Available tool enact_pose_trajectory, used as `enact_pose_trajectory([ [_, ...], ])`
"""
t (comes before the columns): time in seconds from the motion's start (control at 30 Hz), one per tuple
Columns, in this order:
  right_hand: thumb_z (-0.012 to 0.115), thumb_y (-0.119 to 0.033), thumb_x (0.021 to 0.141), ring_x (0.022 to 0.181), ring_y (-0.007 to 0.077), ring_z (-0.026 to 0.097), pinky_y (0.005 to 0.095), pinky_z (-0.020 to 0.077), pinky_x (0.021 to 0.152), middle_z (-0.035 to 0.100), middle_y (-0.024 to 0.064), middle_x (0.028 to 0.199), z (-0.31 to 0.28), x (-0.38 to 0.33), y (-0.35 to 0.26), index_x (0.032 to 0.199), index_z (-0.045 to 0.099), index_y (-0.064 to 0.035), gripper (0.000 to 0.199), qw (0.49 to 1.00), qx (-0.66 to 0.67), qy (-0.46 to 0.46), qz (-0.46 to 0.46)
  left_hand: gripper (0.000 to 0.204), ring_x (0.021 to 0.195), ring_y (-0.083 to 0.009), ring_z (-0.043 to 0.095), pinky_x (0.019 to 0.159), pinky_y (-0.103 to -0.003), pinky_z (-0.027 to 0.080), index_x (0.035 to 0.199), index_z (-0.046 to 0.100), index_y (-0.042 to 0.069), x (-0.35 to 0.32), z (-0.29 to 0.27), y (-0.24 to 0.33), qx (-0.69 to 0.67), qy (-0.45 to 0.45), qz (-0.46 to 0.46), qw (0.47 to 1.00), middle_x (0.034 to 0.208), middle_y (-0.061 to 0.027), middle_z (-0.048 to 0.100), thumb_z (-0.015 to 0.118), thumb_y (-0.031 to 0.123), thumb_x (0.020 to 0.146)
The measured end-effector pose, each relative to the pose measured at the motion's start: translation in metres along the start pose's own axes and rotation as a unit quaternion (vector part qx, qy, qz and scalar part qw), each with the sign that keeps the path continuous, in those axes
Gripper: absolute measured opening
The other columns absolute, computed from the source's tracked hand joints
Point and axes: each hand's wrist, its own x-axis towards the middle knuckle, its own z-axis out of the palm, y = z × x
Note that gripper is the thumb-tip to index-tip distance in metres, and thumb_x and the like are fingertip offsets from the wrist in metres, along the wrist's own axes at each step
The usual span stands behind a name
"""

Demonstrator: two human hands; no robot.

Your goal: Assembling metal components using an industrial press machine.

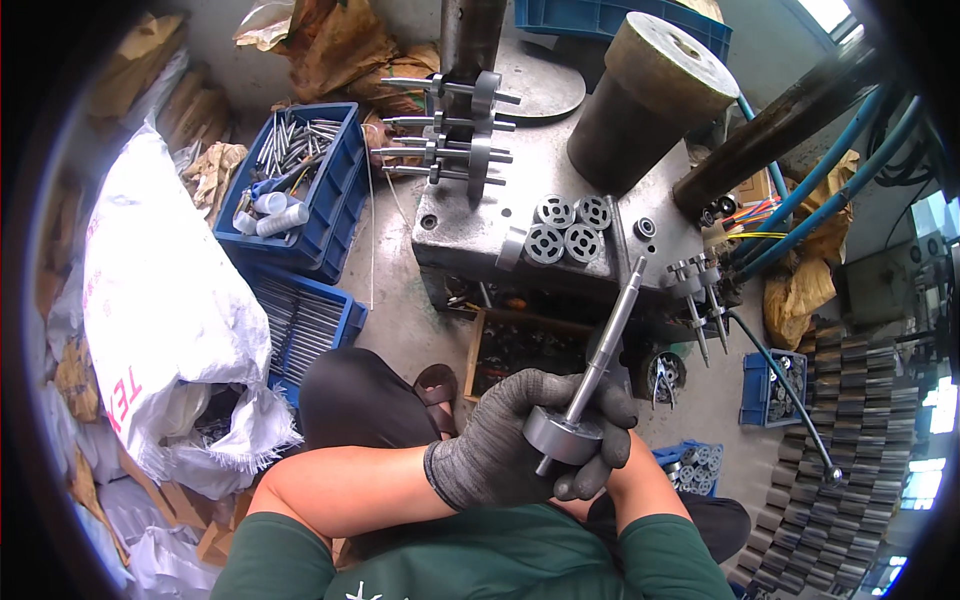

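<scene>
My left hand (490, 440), in a dark grey glove, is closed around a rotor (563, 436): a thick round metal core on a long stepped steel shaft (608, 345). The shaft tilts up and to the right, away from me, and a short stub shows below the core. Gloved fingertips curl over the core's right side. My right forearm (645, 475) runs up behind them; its hand is mostly hidden, so its fingers cannot be told. Ahead, on the metal machine bed, lie several round cores with slotted openings (570, 228). More shafts with cores stand at the bed's left edge (480, 150) and right edge (700, 290).
A heavy steel cylinder (650, 100) stands on the machine bed (460, 225), beside dark columns. Blue crates hold steel parts (300, 140) and shafts (305, 325) at left. A white sack (170, 300) lies nearer. Stacked cylindrical cores (820, 440) fill the right, behind a thin ball-ended lever (790, 390).
</scene>
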Motion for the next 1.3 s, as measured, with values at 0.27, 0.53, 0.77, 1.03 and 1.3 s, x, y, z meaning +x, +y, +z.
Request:
enact_pose_trajectory([
  [0.27, 0.064, -0.029, 0.100, 0.099, 0.0222, 0.069, 0.0342, 0.0581, 0.083, 0.067, 0.0094, 0.115, 0.016, 0.008, -0.004, 0.127, 0.062, -0.0080, 0.034, 0.999, 0.014, -0.029, -0.005, 0.052, 0.049, -0.0234, 0.057, 0.046, -0.032, 0.046, 0.117, 0.063, -0.003, -0.007, -0.001, 0.011, -0.055, -0.048, 0.032, 0.997, 0.094, -0.0209, 0.071, 0.058, 0.044, 0.097],
  [0.53, 0.063, -0.027, 0.101, 0.103, 0.0225, 0.068, 0.0340, 0.0578, 0.087, 0.067, 0.0095, 0.118, 0.034, -0.007, -0.004, 0.129, 0.062, -0.0084, 0.034, 0.998, 0.028, -0.050, 0.008, 0.057, 0.060, -0.0261, 0.067, 0.049, -0.029, 0.051, 0.122, 0.062, -0.003, -0.009, -0.006, 0.042, 0.021, -0.057, 0.144, 0.988, 0.100, -0.0211, 0.072, 0.057, 0.047, 0.095],
  [0.77, 0.063, -0.025, 0.102, 0.106, 0.0228, 0.068, 0.0338, 0.0576, 0.090, 0.067, 0.0096, 0.120, 0.041, -0.025, -0.013, 0.132, 0.061, -0.0088, 0.034, 0.997, 0.030, -0.067, 0.018, 0.051, 0.076, -0.0269, 0.072, 0.060, -0.033, 0.057, 0.125, 0.063, -0.001, -0.007, -0.002, 0.043, 0.053, 0.022, 0.157, 0.986, 0.101, -0.0171, 0.071, 0.055, 0.041, 0.097],
  [1.03, 0.062, -0.022, 0.102, 0.109, 0.0231, 0.068, 0.0336, 0.0573, 0.094, 0.067, 0.0096, 0.122, 0.018, -0.034, -0.046, 0.134, 0.060, -0.0092, 0.035, 0.997, 0.001, -0.073, 0.000, 0.047, 0.078, -0.0253, 0.072, 0.066, -0.035, 0.058, 0.119, 0.065, 0.001, 0.000, -0.003, 0.012, 0.138, 0.123, 0.114, 0.976, 0.102, -0.0171, 0.071, 0.056, 0.041, 0.097],
  [1.3, 0.066, -0.009, 0.098, 0.101, 0.0198, 0.070, 0.0366, 0.0591, 0.090, 0.072, 0.0120, 0.110, -0.017, -0.116, -0.197, 0.122, 0.067, 0.0002, 0.026, 0.950, 0.270, 0.150, -0.038, 0.050, 0.075, -0.0233, 0.072, 0.059, -0.027, 0.053, 0.118, 0.064, -0.002, -0.004, 0.003, -0.020, 0.228, 0.022, 0.003, 0.973, 0.102, -0.0162, 0.073, 0.059, 0.043, 0.095],
])
